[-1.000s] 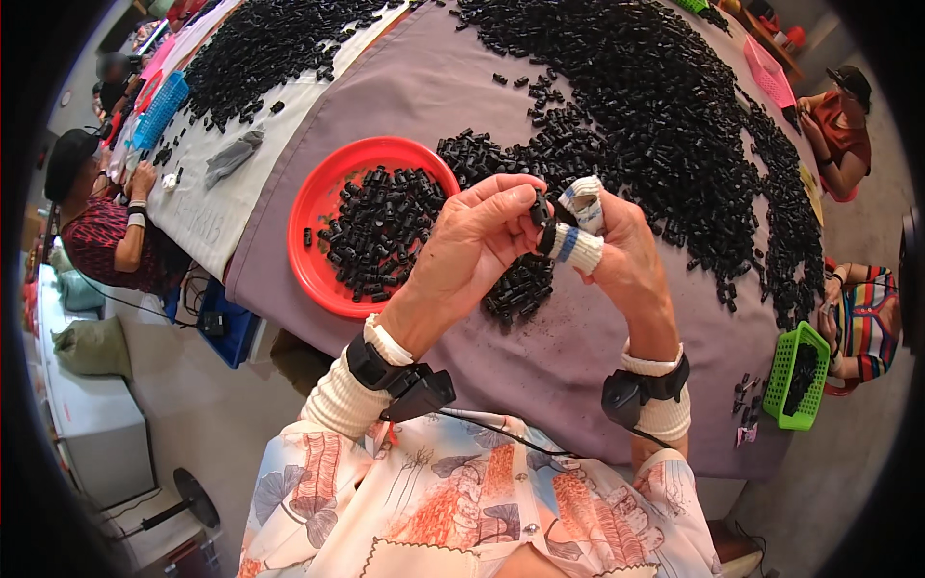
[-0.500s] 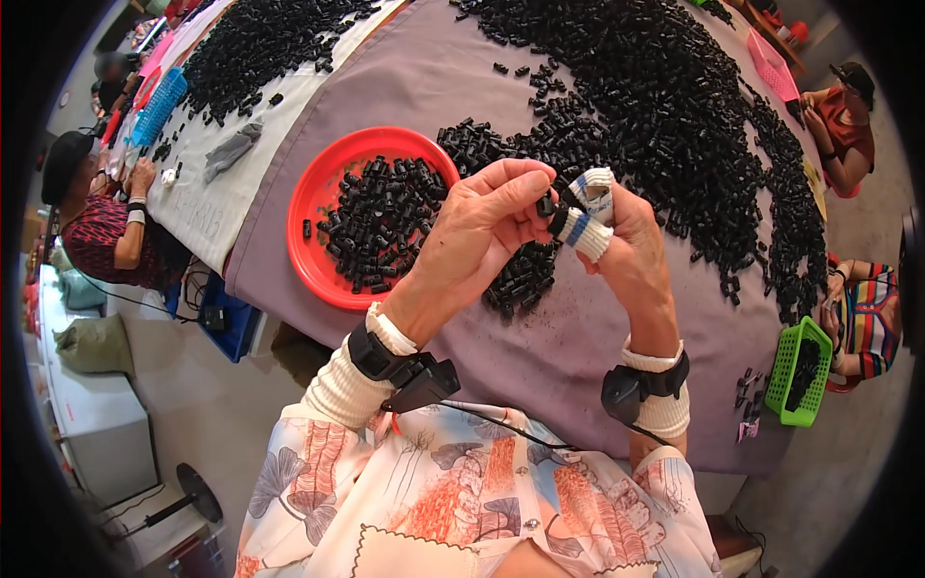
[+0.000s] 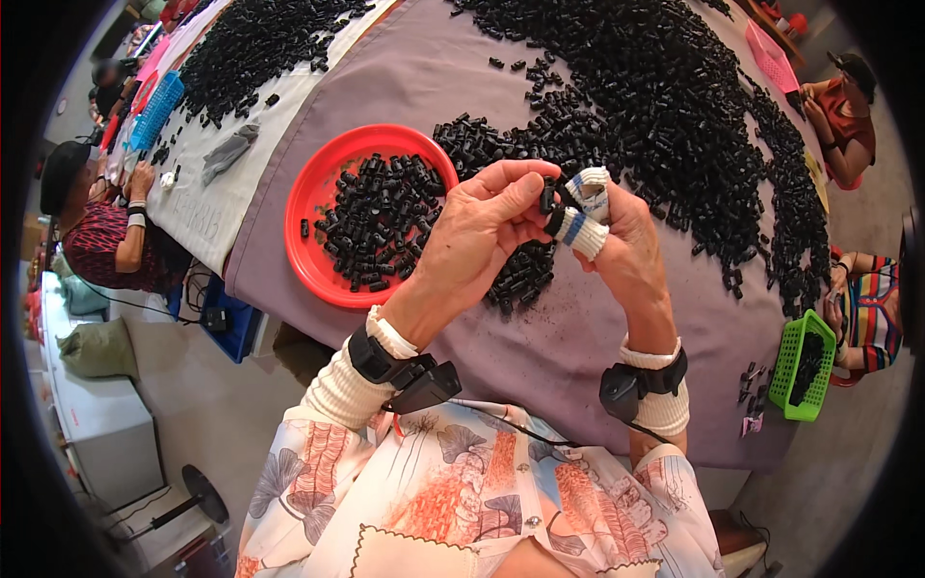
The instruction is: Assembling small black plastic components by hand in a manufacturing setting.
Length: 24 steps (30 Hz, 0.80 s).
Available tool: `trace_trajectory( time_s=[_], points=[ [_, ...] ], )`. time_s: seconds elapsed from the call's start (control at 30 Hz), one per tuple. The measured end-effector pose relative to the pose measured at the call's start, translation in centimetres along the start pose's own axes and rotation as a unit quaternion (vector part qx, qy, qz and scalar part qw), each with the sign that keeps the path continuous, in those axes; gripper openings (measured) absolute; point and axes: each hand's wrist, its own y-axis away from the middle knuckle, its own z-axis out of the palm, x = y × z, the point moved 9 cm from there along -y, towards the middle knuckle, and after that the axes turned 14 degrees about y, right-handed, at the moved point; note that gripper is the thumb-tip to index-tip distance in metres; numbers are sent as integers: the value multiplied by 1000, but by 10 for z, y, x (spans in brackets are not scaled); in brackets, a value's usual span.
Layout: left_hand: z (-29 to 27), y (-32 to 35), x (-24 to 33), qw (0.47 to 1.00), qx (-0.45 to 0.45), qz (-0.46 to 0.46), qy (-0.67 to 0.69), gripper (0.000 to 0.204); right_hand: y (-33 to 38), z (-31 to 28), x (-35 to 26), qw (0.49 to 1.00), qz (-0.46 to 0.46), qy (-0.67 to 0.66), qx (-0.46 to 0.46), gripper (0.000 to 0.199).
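A small black cylindrical part (image 3: 548, 200) is pinched between the thumb and fingers of my left hand (image 3: 487, 226), above the heap's near edge. Close against it is my right hand (image 3: 626, 236), fingers bent inward. White knitted finger covers with blue stripes (image 3: 584, 231) wrap its thumb and a finger. A dark bit shows at the covered tip, but what those fingers grip is partly hidden. Left of my hands stands a red round basin (image 3: 301, 255) holding many similar black parts (image 3: 381, 222).
A large heap of black parts (image 3: 665, 125) spreads over the mauve cloth (image 3: 385, 87). At the right edge stands a green basket (image 3: 788, 371). Another heap (image 3: 255, 53), a grey cloth (image 3: 229, 154) and a blue basket (image 3: 157, 111) lie leftward. Several people sit around the table.
The black part in my left fingers shows more upright and more of it is visible. Both hands stay nearly in place; the view has shifted slightly.
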Motion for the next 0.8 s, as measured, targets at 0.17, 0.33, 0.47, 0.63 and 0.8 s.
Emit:
trace_trajectory(
  time_s=[0.17,0.33,0.47,0.63,0.8],
  points=[
    [-1,0,-2,1000,-8,-9,-16,24,1,0,3,1000,4,-10,-3,19],
    [-3,0,-3,1000,10,-3,10,21,0,2,3,1000,-8,-20,-6,18],
    [-4,0,-2,1000,27,-5,1,20,1,-1,11,1000,9,-22,-4,18],
    [-1,0,-5,999,4,-24,31,20,2,6,8,998,29,-25,-40,19],
    [-6,-2,-7,998,-8,-38,47,21,-1,9,14,996,23,-5,-83,26]
  ],
)
